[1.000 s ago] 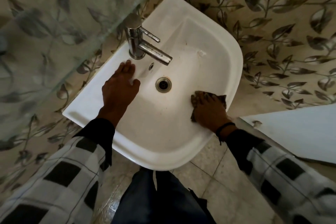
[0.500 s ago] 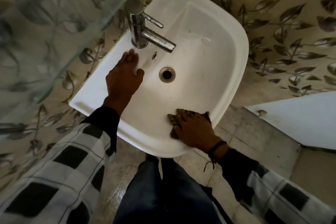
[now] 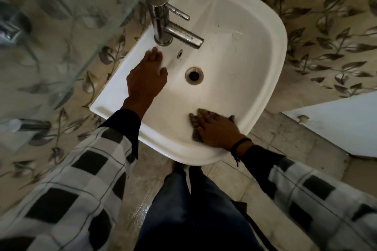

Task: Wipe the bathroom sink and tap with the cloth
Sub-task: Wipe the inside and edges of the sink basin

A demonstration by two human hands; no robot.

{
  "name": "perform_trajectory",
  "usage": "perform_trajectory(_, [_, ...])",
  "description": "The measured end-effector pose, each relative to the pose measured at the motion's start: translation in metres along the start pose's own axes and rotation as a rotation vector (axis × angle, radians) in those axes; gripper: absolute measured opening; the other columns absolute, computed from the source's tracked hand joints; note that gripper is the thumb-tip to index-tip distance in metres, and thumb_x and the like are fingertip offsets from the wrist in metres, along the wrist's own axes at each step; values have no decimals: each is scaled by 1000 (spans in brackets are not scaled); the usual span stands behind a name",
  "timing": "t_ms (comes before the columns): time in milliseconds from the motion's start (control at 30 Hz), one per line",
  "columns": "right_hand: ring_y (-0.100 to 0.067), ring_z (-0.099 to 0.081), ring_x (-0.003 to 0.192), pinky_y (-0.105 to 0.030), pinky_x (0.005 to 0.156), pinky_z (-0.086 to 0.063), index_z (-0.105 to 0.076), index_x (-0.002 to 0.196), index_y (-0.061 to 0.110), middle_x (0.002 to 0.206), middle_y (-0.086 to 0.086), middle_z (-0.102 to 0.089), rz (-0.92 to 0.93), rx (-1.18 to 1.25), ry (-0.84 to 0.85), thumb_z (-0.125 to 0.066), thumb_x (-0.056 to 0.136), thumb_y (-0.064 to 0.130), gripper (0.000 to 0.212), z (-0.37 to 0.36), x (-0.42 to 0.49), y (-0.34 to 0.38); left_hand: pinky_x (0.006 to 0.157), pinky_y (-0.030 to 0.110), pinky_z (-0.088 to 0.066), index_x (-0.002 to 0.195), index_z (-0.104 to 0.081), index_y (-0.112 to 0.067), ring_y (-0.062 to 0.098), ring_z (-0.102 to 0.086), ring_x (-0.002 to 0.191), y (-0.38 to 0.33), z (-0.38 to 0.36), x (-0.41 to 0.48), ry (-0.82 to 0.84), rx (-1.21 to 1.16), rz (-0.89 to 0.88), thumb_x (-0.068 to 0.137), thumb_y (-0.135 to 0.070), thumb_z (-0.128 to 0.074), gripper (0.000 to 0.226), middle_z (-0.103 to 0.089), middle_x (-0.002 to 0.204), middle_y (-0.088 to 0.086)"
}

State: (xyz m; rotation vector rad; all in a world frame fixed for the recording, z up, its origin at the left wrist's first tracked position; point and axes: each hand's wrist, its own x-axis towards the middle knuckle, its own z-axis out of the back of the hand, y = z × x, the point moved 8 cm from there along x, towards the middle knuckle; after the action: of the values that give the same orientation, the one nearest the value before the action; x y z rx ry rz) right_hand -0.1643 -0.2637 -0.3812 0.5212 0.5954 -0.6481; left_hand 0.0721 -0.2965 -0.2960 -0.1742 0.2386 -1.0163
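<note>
A white wall-mounted sink (image 3: 255, 32) fills the middle of the view, with a round metal drain (image 3: 194, 75) in its bowl. A chrome tap (image 3: 163, 20) stands at its back left, spout pointing over the bowl. My left hand (image 3: 145, 79) lies flat on the sink's left rim just below the tap, fingers together, holding nothing. My right hand (image 3: 216, 131) presses a dark brownish cloth (image 3: 194, 126) flat against the bowl's near inner wall; the hand covers most of the cloth.
Leaf-patterned tiles cover the wall around the sink. A glass shelf (image 3: 81, 26) juts out at upper left above the tap's level. A white panel (image 3: 336, 122) lies at the right. My legs stand on the tiled floor (image 3: 255, 193) below the sink.
My right hand has slid the cloth from the bowl's right side down and leftward along the near wall. My left hand has stayed on the rim by the tap.
</note>
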Motion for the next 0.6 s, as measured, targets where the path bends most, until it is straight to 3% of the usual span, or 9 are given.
perform_trajectory(67, [-27, -7, 150, -52, 120, -7, -3, 156, 19, 164, -6, -2, -101, -4, 11, 4, 88, 65, 83, -5, 8, -2, 105, 42, -37, 148, -33, -25, 12, -26, 144, 0, -4, 2, 1, 16, -23, 97, -32, -41, 53, -22, 158, -9])
perform_trajectory(167, [-25, 0, 151, -42, 122, -3, -4, 156, 11, 164, -8, 0, 116, 88, 18, 5, 94, 52, 75, -10, 9, 52, 102, 43, -40, 147, -35, -25, 11, -24, 144, 4, -10, 4, 11, 28, -27, 96, -31, -39, 51, -23, 158, -10])
perform_trajectory(233, [-16, 3, 151, -34, 122, 2, 3, 156, 17, 164, 0, 6, 134, 221, 99, -5, 103, 45, 61, -18, 11, 54, 102, 43, -41, 147, -35, -24, 10, -22, 145, 4, -13, 6, 15, 51, -44, 97, -31, -37, 51, -22, 158, -10])
perform_trajectory(400, [-22, 7, 151, -41, 122, -3, 7, 156, 14, 163, -6, 12, 31, 170, 50, -7, 102, 46, 64, -18, 31, 27, 100, 42, -42, 148, -34, -24, 11, -22, 145, 3, -13, 7, 20, 64, -34, 98, -29, -36, 50, -22, 158, -9])
perform_trajectory(600, [-16, 11, 150, -37, 123, -1, 6, 156, 15, 163, -4, 13, 238, 219, 135, -14, 106, 37, 58, -19, 21, 60, 96, 46, -44, 147, -35, -22, 14, -26, 144, 3, -15, 8, 8, 55, -45, 97, -29, -36, 51, -25, 158, -6])
